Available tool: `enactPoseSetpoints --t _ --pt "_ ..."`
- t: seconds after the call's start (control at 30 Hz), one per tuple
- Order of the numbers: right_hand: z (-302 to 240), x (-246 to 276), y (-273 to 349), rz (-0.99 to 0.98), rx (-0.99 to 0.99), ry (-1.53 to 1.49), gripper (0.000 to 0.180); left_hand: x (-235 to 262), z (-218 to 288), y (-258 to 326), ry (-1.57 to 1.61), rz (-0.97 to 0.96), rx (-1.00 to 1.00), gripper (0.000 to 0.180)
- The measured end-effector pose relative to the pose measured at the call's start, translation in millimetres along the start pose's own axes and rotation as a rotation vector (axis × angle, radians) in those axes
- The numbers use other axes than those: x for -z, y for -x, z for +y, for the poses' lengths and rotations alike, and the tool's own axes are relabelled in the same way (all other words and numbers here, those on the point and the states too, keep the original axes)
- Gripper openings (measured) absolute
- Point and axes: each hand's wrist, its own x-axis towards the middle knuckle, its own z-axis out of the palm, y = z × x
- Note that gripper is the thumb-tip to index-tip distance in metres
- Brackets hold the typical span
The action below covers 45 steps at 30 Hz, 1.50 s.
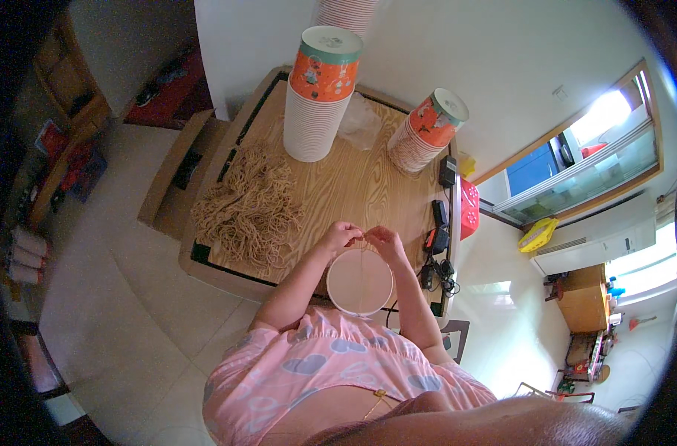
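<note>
Both hands up at the near edge of the wooden table (353, 186), just above a round paper bucket (359, 282) held close to the body, its open mouth facing up. Left hand (340, 236) pinched narrow on one end of a thin tan cord (361, 256); right hand (385, 241) likewise closed on the other end, knuckles nearly touching. Cord hanging from the fingers straight across the mouth of the bucket, apparently being fixed as a handle; whether it already runs through a hole in the rim, impossible to tell.

Heap of loose cords (251, 208) near the left edge of the table, well apart from the hands. Tall stack of buckets (320, 97) toward the far edge, a second leaning stack (426, 130) toward the far right corner, a clear bag (362, 119) between them. Black adapters and cables (436, 238) along the right edge.

Best done, judging from this: keep the cord taut, keep the bucket steady against the body, work the knot close to the rim, keep both ends even so that the handle hangs centred
</note>
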Motion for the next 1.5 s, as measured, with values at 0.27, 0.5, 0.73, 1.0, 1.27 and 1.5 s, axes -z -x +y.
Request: enactPoseSetpoints --t 0.27,0.5,0.73,1.0,1.27,1.5 --pt "-2 1 13 -0.001 -0.109 0.066 0.012 13 6 11 0.51 -0.012 0.082 0.009" --pt "-8 0 26 -0.034 -0.049 0.25 0.011 20 22 7 0.187 0.075 0.091 0.012" --pt "-28 7 27 -0.012 0.042 0.395 0.013 37 21 -5 -0.786 -0.162 -0.289 0.015" --pt "-40 -9 27 -0.093 0.097 0.306 0.018 -8 22 12 -0.879 0.144 -0.372 0.014" --pt "-23 -5 6 -0.137 -0.212 0.034 0.016 -6 1 -1 -0.654 0.21 -0.56 0.01" --pt "-2 -3 -3 -0.13 -0.338 -0.195 0.02 -10 3 2 -0.64 0.214 -0.465 0.012"
